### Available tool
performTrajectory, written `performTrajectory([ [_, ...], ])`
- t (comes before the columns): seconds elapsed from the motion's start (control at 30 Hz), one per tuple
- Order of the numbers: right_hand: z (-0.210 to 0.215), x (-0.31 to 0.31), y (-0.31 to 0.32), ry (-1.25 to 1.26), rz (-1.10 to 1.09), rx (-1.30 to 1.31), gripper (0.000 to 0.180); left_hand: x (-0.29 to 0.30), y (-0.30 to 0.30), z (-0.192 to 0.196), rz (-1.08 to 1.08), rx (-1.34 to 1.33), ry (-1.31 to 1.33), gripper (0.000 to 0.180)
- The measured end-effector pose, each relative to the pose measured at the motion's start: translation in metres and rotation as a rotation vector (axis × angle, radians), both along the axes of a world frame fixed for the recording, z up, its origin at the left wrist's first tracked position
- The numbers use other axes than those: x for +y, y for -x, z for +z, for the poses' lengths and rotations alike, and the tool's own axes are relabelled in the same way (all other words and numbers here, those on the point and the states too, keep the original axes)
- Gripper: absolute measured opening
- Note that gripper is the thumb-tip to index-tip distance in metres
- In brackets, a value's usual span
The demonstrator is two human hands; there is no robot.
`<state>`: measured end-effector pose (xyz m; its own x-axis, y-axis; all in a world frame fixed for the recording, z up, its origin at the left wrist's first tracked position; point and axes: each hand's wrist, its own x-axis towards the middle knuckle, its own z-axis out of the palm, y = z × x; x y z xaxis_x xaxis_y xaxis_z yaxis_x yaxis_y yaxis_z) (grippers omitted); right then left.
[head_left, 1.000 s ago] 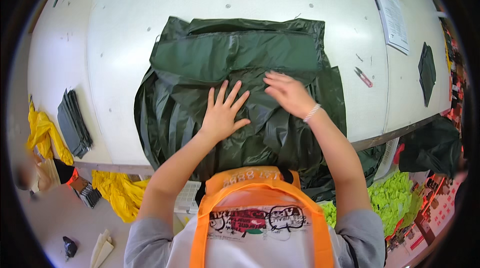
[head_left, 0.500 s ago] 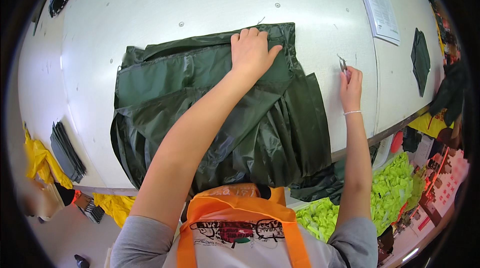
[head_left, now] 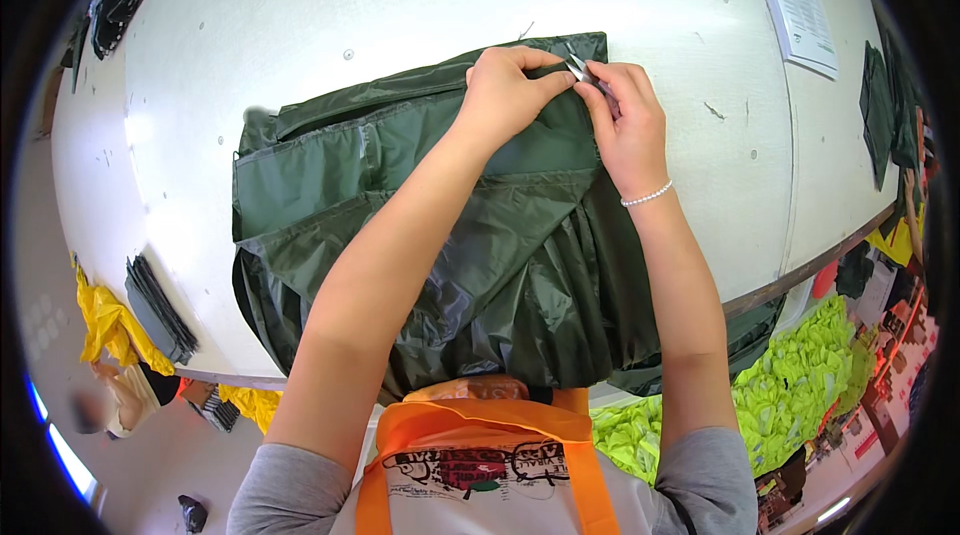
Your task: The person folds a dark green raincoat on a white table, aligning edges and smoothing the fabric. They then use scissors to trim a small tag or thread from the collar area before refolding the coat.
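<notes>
Right hand (head_left: pixel 634 125) moved inward, holding snips (head_left: pixel 579 71) over green fabric (head_left: pixel 500 245), left hand (head_left: pixel 502 97) touching near its upper edge, grip unclear

1. White shirt front with grey sleeves (head_left: pixel 440 500): black, hand-drawn-style lettering around a red-and-green print.
2. Bright orange cloth apron (head_left: pixel 400 425): pale characters on its folded upper part, unclear.
3. White paper sheets (head_left: pixel 800 10): rows of print, too small to read.
4. Pale pinkish-white panel (head_left: pixel 900 395): blurred red marks.
</notes>
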<state>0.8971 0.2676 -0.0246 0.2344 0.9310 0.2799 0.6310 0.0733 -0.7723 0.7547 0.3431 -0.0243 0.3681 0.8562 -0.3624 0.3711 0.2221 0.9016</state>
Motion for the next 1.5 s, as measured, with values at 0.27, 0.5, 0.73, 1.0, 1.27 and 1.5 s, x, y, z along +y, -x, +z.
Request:
performTrajectory([
  [0.27, 0.004, 0.006, 0.003, -0.034, -0.021, -0.031, 0.014, 0.002, 0.002, -0.006, 0.022, -0.059, 0.052, 0.03],
  [0.5, 0.013, 0.009, 0.001, 0.055, -0.167, 0.083, 0.016, -0.02, 0.027, 0.023, 0.025, 0.208, -0.819, 0.035],
  [0.73, 0.046, 0.001, 0.078, 0.218, 0.182, 0.191, 0.022, -0.028, 0.176, 0.034, 0.017, 0.503, -0.685, 0.026],
  [1.0, 0.013, 0.027, 0.143, 0.214, 0.316, 0.087, 0.026, -0.018, 0.179, 0.003, -0.014, 0.489, -0.761, 0.017],
  [1.27, -0.001, 0.032, 0.139, 0.28, 0.313, -0.011, 0.025, -0.008, 0.178, -0.017, 0.069, 0.442, -0.701, 0.01],
  [1.5, -0.004, 0.036, 0.138, 0.296, 0.325, -0.023, 0.024, -0.007, 0.183, -0.006, -0.013, 0.359, -0.662, 0.01],
])
